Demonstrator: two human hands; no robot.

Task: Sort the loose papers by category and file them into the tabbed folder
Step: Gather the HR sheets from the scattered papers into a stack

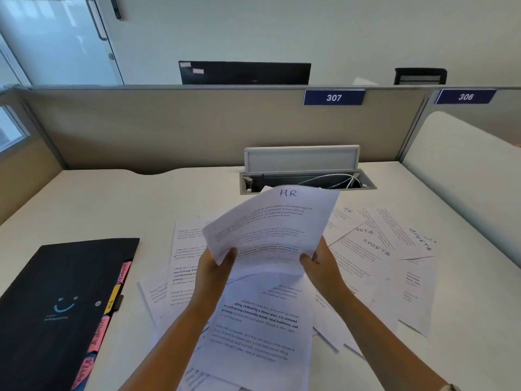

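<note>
**Two hands lifting an "HR" sheet over the scattered papers**

Nearest the camera, two bare forearms are reaching forward over loose papers (262, 328) that are lying spread and overlapping across the middle of the white bench (84, 204). The left hand (215, 266) is gripping the lower left edge of a small bundle of sheets (270, 230), its fingers curled round the paper with the thumb on top. The right hand (320, 262) is pinching the lower right edge of the same bundle, thumb on the front. The bundle is being held up off the bench, curving back, and its front sheet is showing "HR" handwritten at the top.

To the right, flat sheets are showing handwritten "SPORTS" (376, 246) and another "HR" mark (348, 210). The black folder (56, 300) is lying closed at the left of the bench, just beside the papers, with pink and yellow tabs (112, 300) sticking out along its right edge; one is reading "Admin".

Behind the bundle, a cable hatch (303, 176) is standing open in the bench. A beige partition (169, 125) is carrying blue plates "307" (334, 97) and "306" (465, 96).
</note>
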